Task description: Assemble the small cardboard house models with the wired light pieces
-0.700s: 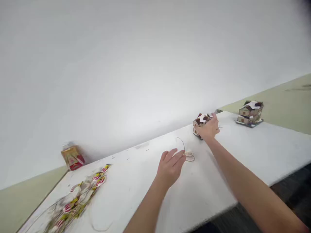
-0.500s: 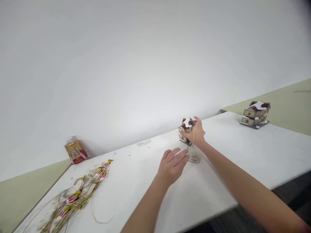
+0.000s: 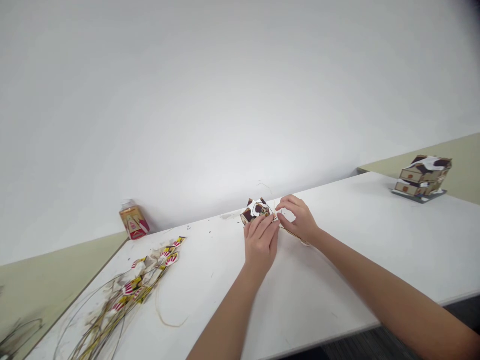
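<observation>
Lightness is to be expected of the miniature house (image 3: 257,208), which appears to be built of thin board: its walls would likely be stiff but easily crushed, and its dark, white-patched roof could be bent or knocked loose by a hard squeeze. It is best taken low, by opposite walls, so that the roof edges are spared. The house is set near the back of the white table (image 3: 210,290), just beyond the left hand (image 3: 260,243), and its lower front is covered by that hand's fingers. These are bent gently and kept close together; because the thumb is hidden, whether the house is gripped or merely steadied cannot be told. On the right hand (image 3: 303,220), thumb and index finger are curled toward each other, with a gap left inside the curve and the tips brought close to the left fingertips. Beside them a thin cord (image 3: 266,186) is arched above the table; it would probably be limp and springy, but whether any of it is pinched cannot be made out.
</observation>
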{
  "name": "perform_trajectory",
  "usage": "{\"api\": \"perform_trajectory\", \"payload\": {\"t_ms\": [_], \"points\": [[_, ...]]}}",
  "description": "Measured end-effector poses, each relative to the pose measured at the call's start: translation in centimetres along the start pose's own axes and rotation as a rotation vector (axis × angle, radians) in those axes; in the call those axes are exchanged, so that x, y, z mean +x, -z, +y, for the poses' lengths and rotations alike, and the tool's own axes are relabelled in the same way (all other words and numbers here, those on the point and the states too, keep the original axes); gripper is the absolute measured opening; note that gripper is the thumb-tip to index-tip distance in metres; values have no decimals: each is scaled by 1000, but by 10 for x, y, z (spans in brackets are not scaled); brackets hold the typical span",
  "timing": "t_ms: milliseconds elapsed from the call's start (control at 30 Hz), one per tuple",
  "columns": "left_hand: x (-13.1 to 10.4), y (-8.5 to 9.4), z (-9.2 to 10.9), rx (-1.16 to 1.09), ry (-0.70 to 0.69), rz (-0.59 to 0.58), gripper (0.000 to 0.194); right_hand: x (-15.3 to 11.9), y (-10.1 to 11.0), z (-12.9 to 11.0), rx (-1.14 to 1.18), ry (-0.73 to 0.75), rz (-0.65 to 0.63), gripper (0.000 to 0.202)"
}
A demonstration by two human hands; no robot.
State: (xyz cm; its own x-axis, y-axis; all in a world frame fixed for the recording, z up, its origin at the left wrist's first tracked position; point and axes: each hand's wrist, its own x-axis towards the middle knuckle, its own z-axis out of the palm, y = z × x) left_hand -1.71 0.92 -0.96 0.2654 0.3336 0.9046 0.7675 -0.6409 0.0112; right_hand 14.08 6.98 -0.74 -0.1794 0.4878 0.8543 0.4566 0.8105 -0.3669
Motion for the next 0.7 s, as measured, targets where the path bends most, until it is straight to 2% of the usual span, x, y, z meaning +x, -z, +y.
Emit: {"api": "perform_trajectory", "payload": {"t_ms": [167,233,333,400,500,700], "points": [[-1,0,-2,13,91,47,25,-1,-3,-6,222,44,64,11],[-1,-1,-4,18,120,53,24,-2,-5,-6,224,29,101,12],[-2,-2,-6,33,136,45,22,-2,-2,-6,201,-13,223,18],[-3,-2,-6,47,129,38,21,-1,1,-7,207,1,283,14],[-3,-3,-5,62,77,12,21,0,5,-9,153,113,238,12],[-3,-3,-4,63,-39,-10,18,-2,0,-6,-83,315,53,30]]}}
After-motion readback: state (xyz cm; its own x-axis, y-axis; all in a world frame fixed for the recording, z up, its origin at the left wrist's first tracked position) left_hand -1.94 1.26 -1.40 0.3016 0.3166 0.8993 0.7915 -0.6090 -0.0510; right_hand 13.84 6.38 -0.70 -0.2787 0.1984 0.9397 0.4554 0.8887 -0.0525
